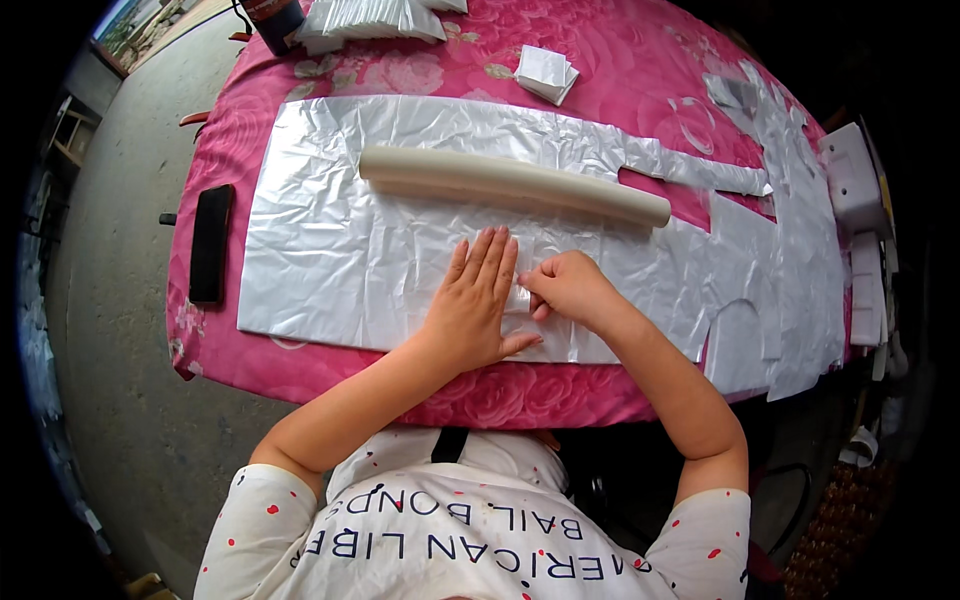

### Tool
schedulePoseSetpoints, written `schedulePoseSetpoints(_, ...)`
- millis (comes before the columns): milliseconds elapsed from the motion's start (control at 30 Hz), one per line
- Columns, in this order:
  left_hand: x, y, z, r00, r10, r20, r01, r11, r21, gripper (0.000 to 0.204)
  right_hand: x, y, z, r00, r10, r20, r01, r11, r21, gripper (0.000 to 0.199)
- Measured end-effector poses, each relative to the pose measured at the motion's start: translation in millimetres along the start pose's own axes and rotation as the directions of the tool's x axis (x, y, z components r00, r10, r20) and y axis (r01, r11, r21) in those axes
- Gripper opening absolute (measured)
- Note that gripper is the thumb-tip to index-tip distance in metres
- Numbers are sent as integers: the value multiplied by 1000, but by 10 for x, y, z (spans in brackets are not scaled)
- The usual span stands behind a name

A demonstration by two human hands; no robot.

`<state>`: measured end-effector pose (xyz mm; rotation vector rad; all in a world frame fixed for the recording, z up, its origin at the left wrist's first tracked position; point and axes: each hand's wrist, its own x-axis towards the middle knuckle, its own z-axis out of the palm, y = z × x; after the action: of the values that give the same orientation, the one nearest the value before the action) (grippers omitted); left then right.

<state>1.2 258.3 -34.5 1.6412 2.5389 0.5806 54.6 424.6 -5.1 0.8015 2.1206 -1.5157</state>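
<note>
Daylight at upper left, glare on silvery sheet [400,240], black curved fisheye rim

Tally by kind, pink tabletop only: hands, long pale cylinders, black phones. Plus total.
Hands, left hand and right hand: 2
Long pale cylinder: 1
Black phone: 1
Total: 4

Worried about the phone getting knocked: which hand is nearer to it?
Left. The left hand lies palm down on the silver sheet, to the right of the phone; the right hand is farther right, past the left.
</note>
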Motion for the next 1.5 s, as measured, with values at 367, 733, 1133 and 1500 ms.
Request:
schedulePoseSetpoints(367, -86, -20, -124, 996, 19, -87, -28, 994, -103, 97, -411, -68, 42, 932, -337, -137, 116, 632, -766, 19)
schedulePoseSetpoints(733, -1665, -37, -478, 657, -257, 709, 664, -249, -705, 23, 87, -41, 703, 598, -801, -34, 528, 426, -734, 69)
schedulePoseSetpoints(1133, -2193, -19, -376, 392, -660, 641, 475, -452, -755, 17, -570, -184, 2074, 553, -718, 423, 833, 457, -312, 62)
schedulePoseSetpoints(1500, -1551, -78, -852, 805, -583, 108, 469, 515, -717, 13, -235, -456, 510, 490, -862, 132, 821, 405, -404, 8)
